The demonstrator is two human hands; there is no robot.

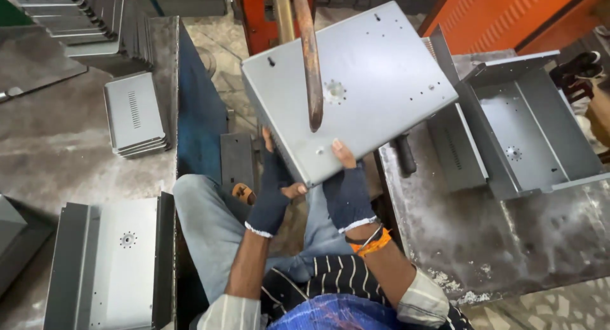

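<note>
A grey sheet-metal panel (375,75) with bent edges and small punched holes is held tilted in front of me. My left hand (272,189), in a dark fingerless glove, grips its near lower edge from beneath. My right hand (346,187), gloved the same way with orange bands at the wrist, holds the near edge with the thumb on the top face. A rusty curved metal lever (309,56) hangs down across the panel's upper face.
A metal worktable (502,241) on the right carries bent grey trays (527,126). Another grey panel (117,260) lies at lower left, a small stack of vented panels (135,114) on the floor at left, and more stacked panels (95,25) at top left. An orange machine (508,12) stands behind.
</note>
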